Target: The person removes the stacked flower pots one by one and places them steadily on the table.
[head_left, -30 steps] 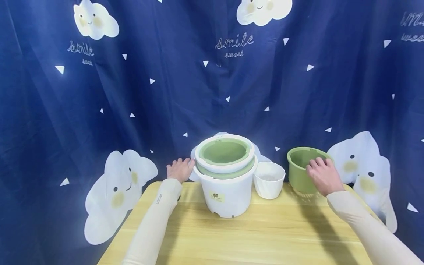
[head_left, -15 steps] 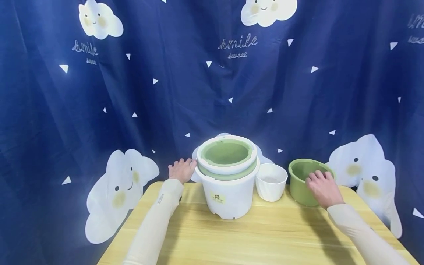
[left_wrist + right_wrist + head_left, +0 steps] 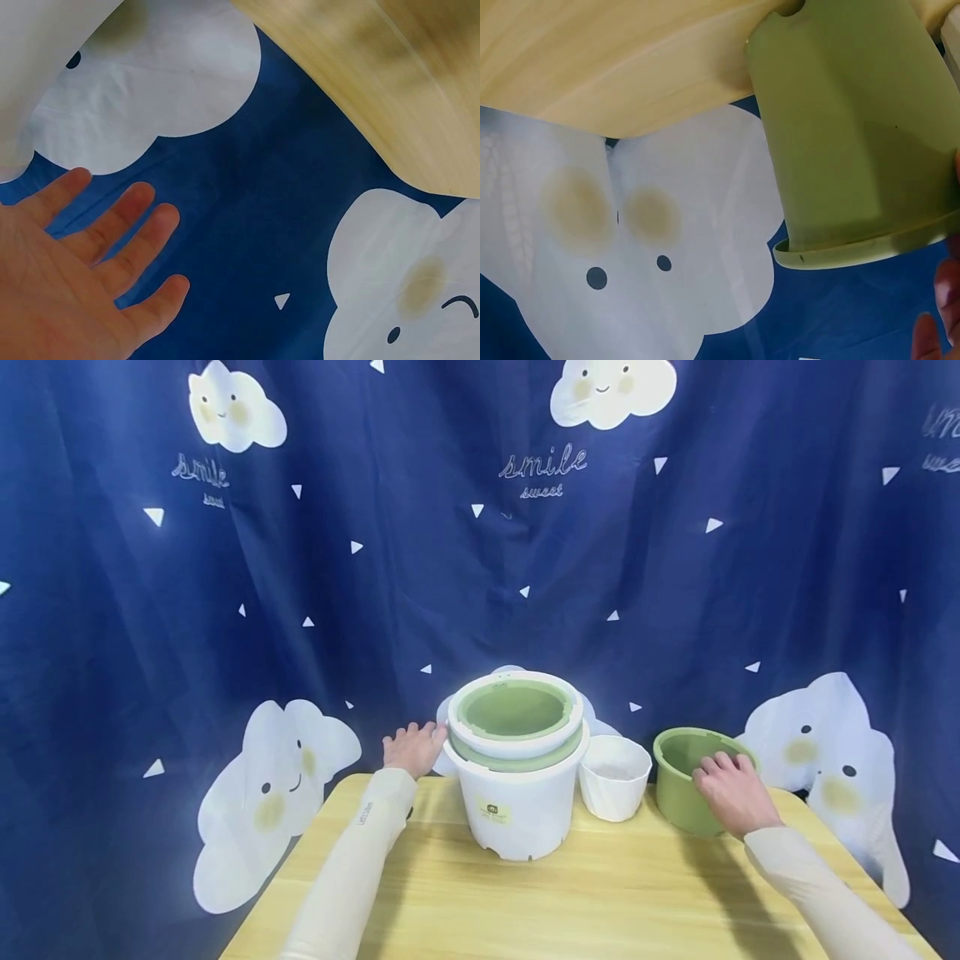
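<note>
My right hand (image 3: 738, 793) is at the near right rim of a green flower pot (image 3: 684, 797), fingers curled over the rim. In the right wrist view, the outer wall of this green pot (image 3: 855, 150) fills the upper right, with fingertips (image 3: 949, 289) by its rim. It stands upright at the table's back right. My left hand (image 3: 412, 750) is beside a stack of nested flower pots, its fingers spread and holding nothing; the left wrist view shows the same hand (image 3: 97, 262). The stack has a large white pot (image 3: 517, 814) outside, with green and white pots (image 3: 510, 747) inside.
A small white faceted pot (image 3: 615, 777) stands between the stack and the green pot. All sit along the back of a wooden table (image 3: 570, 910) with rounded corners. Behind it hangs a dark blue curtain (image 3: 405, 568) printed with clouds.
The green pot has come down onto the table with my right hand at its rim, mostly within the first half second. My left hand stays beside the stack. The head view has shifted slightly.
</note>
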A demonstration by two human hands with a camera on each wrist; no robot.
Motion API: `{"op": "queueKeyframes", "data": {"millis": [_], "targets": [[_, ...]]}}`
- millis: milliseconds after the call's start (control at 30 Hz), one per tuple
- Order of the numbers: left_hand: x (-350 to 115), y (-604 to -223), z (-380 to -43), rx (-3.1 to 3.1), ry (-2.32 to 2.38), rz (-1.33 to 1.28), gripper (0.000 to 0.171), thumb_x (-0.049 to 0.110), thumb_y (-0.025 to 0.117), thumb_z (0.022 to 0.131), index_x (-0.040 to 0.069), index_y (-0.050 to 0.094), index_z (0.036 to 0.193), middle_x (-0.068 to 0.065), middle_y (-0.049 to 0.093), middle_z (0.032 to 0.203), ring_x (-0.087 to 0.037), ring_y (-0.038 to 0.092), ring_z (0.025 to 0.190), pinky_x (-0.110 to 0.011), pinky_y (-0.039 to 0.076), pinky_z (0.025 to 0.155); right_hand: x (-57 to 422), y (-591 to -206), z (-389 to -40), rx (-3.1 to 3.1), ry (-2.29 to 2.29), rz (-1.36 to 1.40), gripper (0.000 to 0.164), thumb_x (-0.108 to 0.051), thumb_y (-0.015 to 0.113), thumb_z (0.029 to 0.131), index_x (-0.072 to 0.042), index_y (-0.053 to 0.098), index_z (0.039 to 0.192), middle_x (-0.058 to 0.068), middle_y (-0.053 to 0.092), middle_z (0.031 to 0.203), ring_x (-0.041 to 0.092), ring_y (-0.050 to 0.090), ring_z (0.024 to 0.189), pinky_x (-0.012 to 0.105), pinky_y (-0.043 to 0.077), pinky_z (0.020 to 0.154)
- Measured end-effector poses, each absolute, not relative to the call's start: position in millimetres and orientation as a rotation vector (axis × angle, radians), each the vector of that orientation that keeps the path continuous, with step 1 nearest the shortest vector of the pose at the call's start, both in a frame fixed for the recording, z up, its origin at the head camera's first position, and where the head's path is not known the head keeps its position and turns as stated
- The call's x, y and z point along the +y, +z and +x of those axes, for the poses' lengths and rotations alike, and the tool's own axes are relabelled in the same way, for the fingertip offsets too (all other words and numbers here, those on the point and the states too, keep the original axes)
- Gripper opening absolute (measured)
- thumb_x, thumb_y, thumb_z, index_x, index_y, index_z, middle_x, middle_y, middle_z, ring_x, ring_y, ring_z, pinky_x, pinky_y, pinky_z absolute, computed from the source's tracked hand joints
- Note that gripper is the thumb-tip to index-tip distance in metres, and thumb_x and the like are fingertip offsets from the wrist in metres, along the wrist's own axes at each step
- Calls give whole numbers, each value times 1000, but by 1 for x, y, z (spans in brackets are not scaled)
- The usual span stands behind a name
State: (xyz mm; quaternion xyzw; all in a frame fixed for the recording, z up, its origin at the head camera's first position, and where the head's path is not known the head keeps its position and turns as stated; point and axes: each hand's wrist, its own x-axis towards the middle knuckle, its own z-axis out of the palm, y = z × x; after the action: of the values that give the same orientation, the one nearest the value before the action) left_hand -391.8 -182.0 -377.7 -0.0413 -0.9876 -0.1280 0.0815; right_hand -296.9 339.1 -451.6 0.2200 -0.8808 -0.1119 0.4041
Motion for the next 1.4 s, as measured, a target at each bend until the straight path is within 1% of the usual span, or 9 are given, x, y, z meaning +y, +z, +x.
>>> {"op": "queueKeyframes", "data": {"millis": [200, 300, 467, 567, 667, 867, 1067, 1233, 1400], "targets": [[-188, -382, -389, -2949, -366, -104, 68, 55, 19, 106, 16, 53, 150, -23, 54, 150, -47, 49, 136, -71, 34, 110, 331, -451, -300, -2229, -217, 561, 21, -18, 80, 73, -9, 61, 74, 9, 60, 79, 35, 55, 83, 51, 39, 74], [-187, -380, -389, -2943, -367, -103, 67, 55, 19, 106, 16, 53, 149, -22, 54, 150, -47, 49, 135, -70, 34, 109, 321, -438, -304, -2224, -133, 528, 24, -22, 81, 74, -6, 63, 80, 13, 65, 84, 37, 57, 85, 55, 40, 75], [-181, -377, -394, -2944, -363, -123, 68, 55, 18, 105, 16, 54, 149, -22, 54, 150, -46, 49, 135, -69, 35, 109, 293, -395, -306, -2197, 63, 491, 16, -15, 76, 81, -5, 71, 92, 12, 70, 89, 36, 58, 89, 55, 39, 77], [-178, -376, -397, -2948, -356, -128, 69, 56, 18, 105, 17, 54, 148, -21, 55, 149, -46, 49, 135, -68, 35, 109, 271, -369, -307, -2173, 162, 508, 16, -13, 72, 85, -4, 75, 98, 10, 73, 92, 35, 60, 92, 55, 39, 81], [-176, -375, -398, -2955, -358, -137, 68, 55, 18, 105, 17, 55, 148, -21, 55, 149, -45, 49, 135, -68, 34, 109, 243, -345, -306, -2202, 238, 557, 18, -17, 70, 91, -5, 75, 103, 10, 75, 98, 34, 61, 98, 55, 39, 86], [-181, -375, -397, -2957, -355, -125, 69, 56, 17, 104, 17, 54, 148, -20, 54, 151, -45, 48, 136, -68, 33, 110, 179, -314, -309, -2329, 291, 704, 30, -28, 62, 102, -5, 72, 117, 13, 75, 114, 34, 60, 115, 58, 39, 99], [-183, -374, -399, -2966, -354, -129, 74, 59, 14, 103, 16, 52, 150, -21, 52, 152, -46, 47, 138, -69, 33, 111, 127, -308, -315, -2415, 116, 828, 42, -42, 52, 106, -8, 68, 125, 8, 73, 120, 32, 57, 124, 54, 38, 104], [-182, -374, -400, -2967, -363, -117, 74, 58, 15, 104, 15, 50, 152, -21, 51, 155, -46, 46, 140, -69, 32, 112, 100, -312, -314, -2526, 58, 867, 50, -46, 42, 109, -8, 65, 132, 8, 73, 125, 33, 57, 124, 54, 36, 109], [-181, -373, -399, -2978, -377, -117, 71, 57, 17, 105, 16, 51, 152, -21, 52, 153, -46, 46, 139, -68, 32, 112, 90, -328, -315, -2512, 71, 885, 45, -43, 37, 110, -12, 68, 120, 5, 75, 115, 31, 59, 118, 53, 35, 107]]}}
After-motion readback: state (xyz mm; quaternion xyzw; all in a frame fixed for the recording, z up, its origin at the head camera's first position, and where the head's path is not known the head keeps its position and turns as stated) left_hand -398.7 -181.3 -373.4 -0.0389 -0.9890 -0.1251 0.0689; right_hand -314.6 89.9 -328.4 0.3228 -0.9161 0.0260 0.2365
